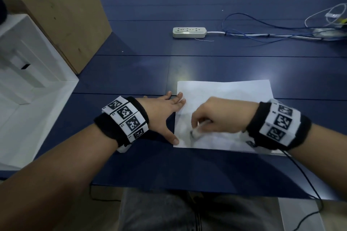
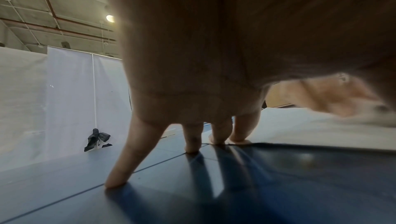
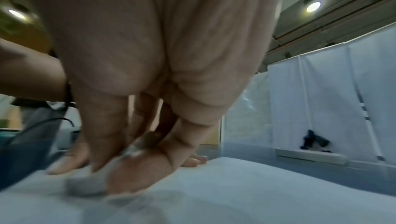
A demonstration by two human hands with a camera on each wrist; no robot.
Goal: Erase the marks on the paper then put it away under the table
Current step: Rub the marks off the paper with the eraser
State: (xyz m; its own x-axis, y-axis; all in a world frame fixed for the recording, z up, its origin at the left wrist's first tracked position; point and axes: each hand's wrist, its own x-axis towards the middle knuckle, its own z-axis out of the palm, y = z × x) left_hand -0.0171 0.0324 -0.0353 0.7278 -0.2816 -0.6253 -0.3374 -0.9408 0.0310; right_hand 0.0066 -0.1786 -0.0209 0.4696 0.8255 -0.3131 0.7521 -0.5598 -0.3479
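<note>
A white sheet of paper (image 1: 225, 97) lies flat on the dark blue table (image 1: 140, 58), near its front edge. My left hand (image 1: 165, 112) is spread flat, fingers straight, with fingertips (image 2: 237, 141) and thumb pressing the sheet's left edge. My right hand (image 1: 216, 118) pinches a small white eraser (image 1: 196, 133) whose grey tip touches the paper (image 3: 257, 185) near its front left part. In the right wrist view the eraser (image 3: 85, 187) is blurred under the curled fingers. No marks on the sheet are plain to see.
A white power strip (image 1: 189, 32) with blue and white cables (image 1: 262, 33) lies at the back right. A brown cardboard box (image 1: 65, 15) and a white box (image 1: 28, 58) stand at the left. Black wrist cables hang off the front edge.
</note>
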